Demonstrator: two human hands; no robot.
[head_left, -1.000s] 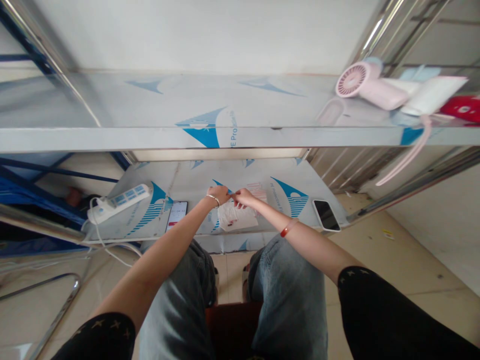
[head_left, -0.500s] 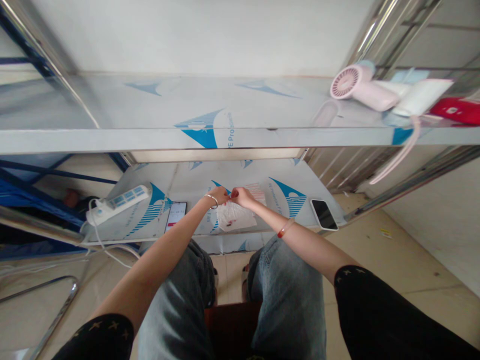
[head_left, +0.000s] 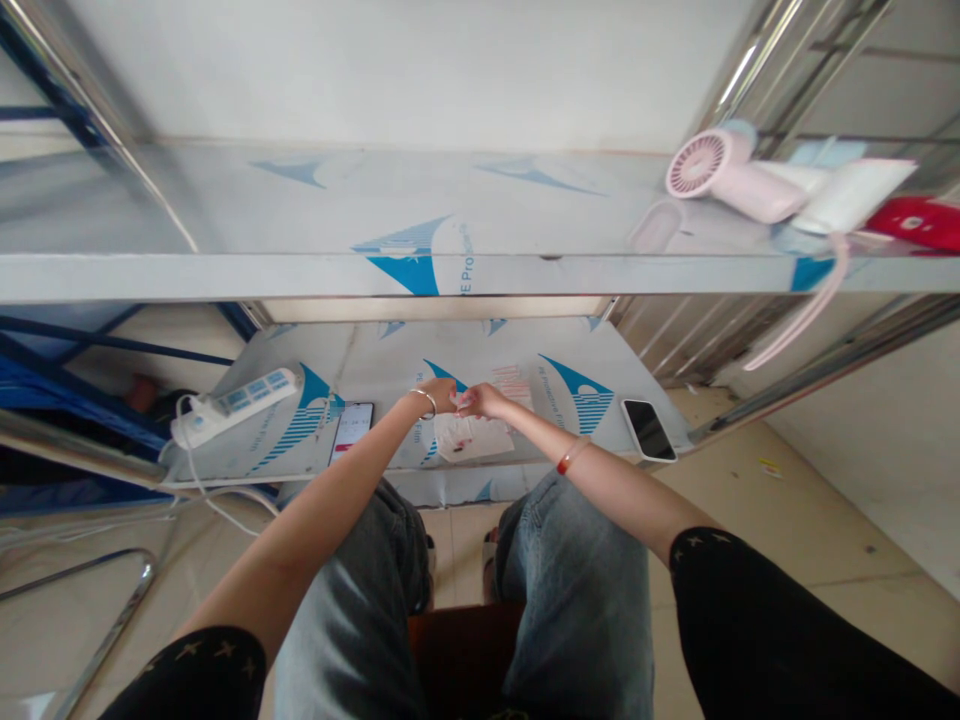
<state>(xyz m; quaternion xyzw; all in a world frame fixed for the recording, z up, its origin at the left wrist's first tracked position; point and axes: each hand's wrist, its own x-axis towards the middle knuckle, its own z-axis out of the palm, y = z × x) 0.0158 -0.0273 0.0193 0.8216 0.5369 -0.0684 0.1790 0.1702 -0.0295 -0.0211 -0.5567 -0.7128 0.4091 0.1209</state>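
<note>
My left hand (head_left: 441, 395), with a silver bangle at the wrist, and my right hand (head_left: 487, 401) meet over the lower shelf. Both are closed, fingertips pinched together around a small pinkish-red thing (head_left: 464, 399). It is too small and too covered by fingers to name. Just below the hands lies a thin, crumpled, whitish sheet or plastic bag (head_left: 487, 443) with a few small dark red bits on it. Part of it with red print (head_left: 513, 384) shows behind my right hand.
On the lower shelf (head_left: 390, 350) are a lit phone (head_left: 352, 430), a white power strip (head_left: 238, 408) with a cable, and a dark-screened phone (head_left: 649, 430). The upper shelf (head_left: 285, 225) overhangs it, holding a pink handheld fan (head_left: 739, 178) and a red packet (head_left: 919, 222).
My fingertips have turned and come closer together, slightly lower. The dark red thing that showed at my right fingertips is now mostly covered, with a pinkish part showing between both hands.
</note>
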